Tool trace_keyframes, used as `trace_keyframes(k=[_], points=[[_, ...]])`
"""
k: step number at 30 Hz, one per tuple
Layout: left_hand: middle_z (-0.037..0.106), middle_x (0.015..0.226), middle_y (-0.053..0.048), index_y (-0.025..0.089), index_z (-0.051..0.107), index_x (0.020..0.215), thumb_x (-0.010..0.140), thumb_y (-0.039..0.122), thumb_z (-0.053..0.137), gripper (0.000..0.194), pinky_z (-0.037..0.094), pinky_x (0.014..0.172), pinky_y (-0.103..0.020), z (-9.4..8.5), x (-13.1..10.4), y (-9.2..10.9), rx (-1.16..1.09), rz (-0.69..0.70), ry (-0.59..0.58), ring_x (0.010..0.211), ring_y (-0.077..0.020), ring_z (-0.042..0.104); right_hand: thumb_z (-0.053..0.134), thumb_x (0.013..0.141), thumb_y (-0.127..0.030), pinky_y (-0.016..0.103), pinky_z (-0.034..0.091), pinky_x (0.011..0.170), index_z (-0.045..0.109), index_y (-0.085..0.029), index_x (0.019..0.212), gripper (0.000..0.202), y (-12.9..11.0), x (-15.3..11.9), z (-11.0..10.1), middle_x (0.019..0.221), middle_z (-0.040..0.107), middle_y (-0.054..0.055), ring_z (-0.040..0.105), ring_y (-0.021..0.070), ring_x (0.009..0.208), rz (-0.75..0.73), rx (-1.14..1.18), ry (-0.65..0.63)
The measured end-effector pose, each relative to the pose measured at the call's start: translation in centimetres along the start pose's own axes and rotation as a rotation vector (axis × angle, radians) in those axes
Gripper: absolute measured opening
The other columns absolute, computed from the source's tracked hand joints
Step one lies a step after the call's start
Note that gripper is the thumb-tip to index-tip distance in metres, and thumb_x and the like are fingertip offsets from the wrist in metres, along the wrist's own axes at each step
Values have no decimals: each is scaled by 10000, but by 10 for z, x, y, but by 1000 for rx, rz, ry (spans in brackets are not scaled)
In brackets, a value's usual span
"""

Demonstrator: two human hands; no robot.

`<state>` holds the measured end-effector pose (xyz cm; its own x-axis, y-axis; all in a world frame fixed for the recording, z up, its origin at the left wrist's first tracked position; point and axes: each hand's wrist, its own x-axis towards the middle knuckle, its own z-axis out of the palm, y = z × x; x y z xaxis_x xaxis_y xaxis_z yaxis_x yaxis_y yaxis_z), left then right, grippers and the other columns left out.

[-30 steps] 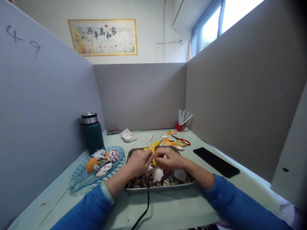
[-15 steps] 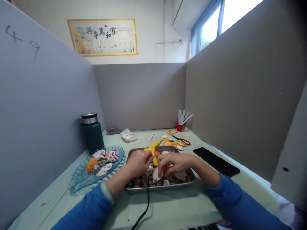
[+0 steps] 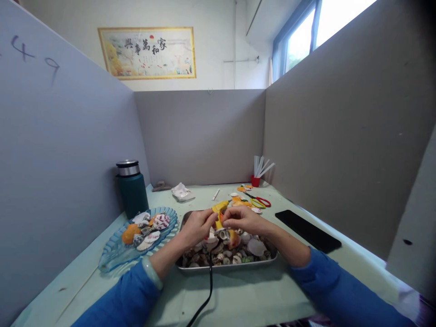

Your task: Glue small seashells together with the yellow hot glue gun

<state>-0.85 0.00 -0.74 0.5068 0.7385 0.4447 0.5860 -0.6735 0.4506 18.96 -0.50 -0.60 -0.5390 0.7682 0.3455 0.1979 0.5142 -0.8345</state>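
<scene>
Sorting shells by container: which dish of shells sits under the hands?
The metal tray, directly beneath both hands and crammed with shells; the blue glass dish lies apart at the left.

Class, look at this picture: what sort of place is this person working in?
Probably a partitioned craft workstation: grey divider panels enclose a table where hands work a yellow glue gun over a metal tray of seashells, beside red-handled scissors.

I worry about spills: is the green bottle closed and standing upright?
Upright, yes: the green bottle stands straight on the table, with its silver lid on top.
</scene>
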Motion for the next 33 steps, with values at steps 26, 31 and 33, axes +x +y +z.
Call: trace_keyframes(k=[26,31,33], points=[[605,728,-6,132,466,961,638,344,715,460,476,516,-253,5,8,-5,-834,-186,-112,545,-114,590,636,751,-366,179,324,434,587,-130,751,241,8,4,1,546,526,-38,422,57,461,-5,270,210],[622,789,-30,112,521,991,634,330,713,460,467,520,-249,4,8,-5,-837,-172,-101,531,-96,572,644,742,-347,188,336,471,609,-130,735,221,7,5,1,608,538,-24,432,63,504,-30,217,255],[627,806,-36,110,538,1043,646,325,702,480,471,529,-253,3,7,-6,-825,-160,-120,529,-92,568,646,741,-328,192,343,492,631,-130,748,199,7,5,1,666,558,-10,440,68,534,-53,172,279]])
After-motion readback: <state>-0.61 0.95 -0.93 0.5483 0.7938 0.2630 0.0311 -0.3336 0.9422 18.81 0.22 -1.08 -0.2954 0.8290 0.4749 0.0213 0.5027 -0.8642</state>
